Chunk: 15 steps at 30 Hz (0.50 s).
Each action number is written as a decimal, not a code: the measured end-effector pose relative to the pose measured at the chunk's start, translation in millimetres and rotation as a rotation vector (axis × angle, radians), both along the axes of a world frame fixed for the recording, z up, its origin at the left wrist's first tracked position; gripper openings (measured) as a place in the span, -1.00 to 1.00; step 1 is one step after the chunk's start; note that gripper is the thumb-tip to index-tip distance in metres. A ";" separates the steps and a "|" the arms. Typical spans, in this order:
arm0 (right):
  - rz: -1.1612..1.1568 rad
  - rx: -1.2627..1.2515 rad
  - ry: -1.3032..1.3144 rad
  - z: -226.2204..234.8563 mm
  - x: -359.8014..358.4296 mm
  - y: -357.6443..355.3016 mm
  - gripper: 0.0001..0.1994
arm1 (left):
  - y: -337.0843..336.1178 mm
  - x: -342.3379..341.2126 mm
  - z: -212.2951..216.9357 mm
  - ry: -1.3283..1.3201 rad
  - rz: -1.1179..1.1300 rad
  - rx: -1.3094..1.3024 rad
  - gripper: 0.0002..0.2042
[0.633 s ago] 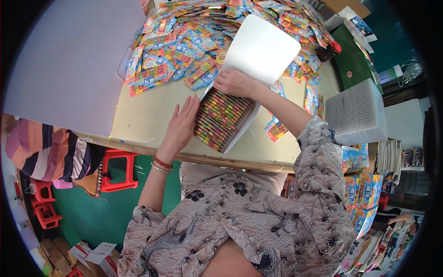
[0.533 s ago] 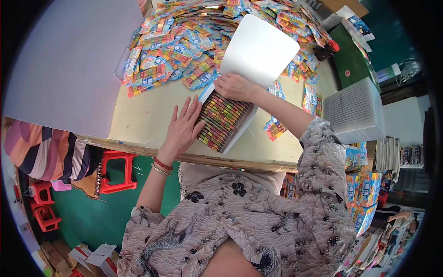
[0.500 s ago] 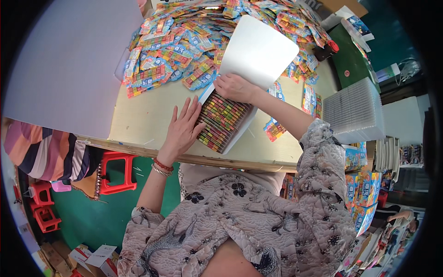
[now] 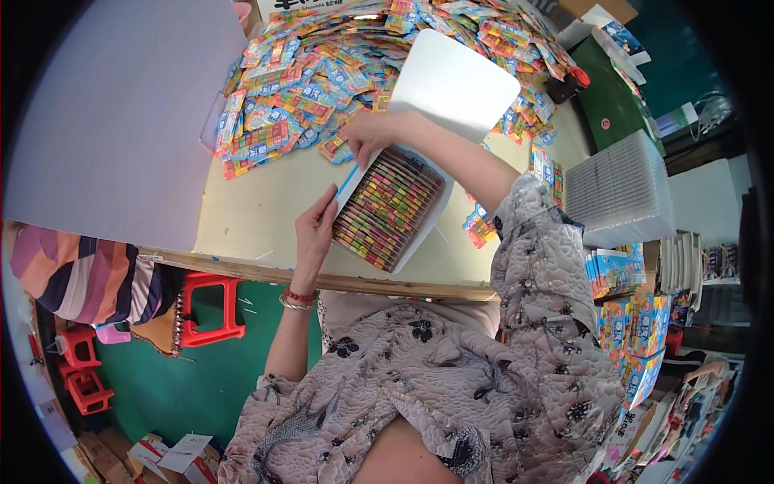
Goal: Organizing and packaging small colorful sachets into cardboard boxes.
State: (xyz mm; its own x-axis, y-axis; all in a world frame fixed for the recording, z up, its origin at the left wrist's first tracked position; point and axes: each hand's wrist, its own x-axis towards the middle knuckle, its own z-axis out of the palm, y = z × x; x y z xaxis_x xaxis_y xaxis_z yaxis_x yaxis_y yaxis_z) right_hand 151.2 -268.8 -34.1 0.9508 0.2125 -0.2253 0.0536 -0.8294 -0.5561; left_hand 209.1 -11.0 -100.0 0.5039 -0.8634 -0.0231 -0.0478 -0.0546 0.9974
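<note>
On the table before me lies a white display box (image 4: 422, 234), tilted toward the right, with its plain white lid (image 4: 463, 90) folded up and back. Rows of colourful packets (image 4: 387, 206) stand tightly packed inside. My left hand (image 4: 315, 232) is closed on the box's left side, thumb and fingers at its blue-edged wall. At the upper left corner, my right hand (image 4: 373, 135) is closed with fingers bent down over the same wall. My right forearm crosses in front of the lid's lower part.
A large heap of colourful packets (image 4: 298, 93) covers the far table. Loose packets (image 4: 480, 228) lie right of the box. Clear plastic trays (image 4: 617, 189) are stacked at the right, near a dark red-capped bottle (image 4: 568, 85). A pale panel (image 4: 121, 121) stands left.
My right hand has moved left to the box's upper left corner. My left hand has gone from lying flat over the packets to gripping the box's left side.
</note>
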 end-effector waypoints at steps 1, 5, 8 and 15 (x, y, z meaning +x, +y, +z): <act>-0.007 -0.166 0.053 8.6 0.0 -7.7 -0.78 | 2.5 2.8 -3.4 -0.059 -0.049 0.051 -0.64; -0.110 -0.617 0.135 27.8 -8.2 -11.5 -0.84 | 4.5 5.2 -8.0 -0.135 -0.118 -0.050 -0.61; 0.036 -0.932 -0.484 28.2 -40.8 17.5 -0.88 | 2.7 9.6 -1.2 -0.097 -0.189 -0.005 -0.62; -0.305 -0.040 -0.111 57.8 -183.2 75.3 -0.86 | 22.4 -19.7 7.1 -0.267 -0.080 -0.010 -0.61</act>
State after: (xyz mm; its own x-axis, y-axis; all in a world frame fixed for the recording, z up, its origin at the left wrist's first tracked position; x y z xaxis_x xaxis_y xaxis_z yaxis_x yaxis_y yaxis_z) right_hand -31.9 -193.5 23.7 0.9885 -0.0931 -0.1191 -0.1424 -0.8378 -0.5271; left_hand 189.4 11.4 -92.9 0.4214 -0.9002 0.1100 -0.3125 -0.0303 0.9494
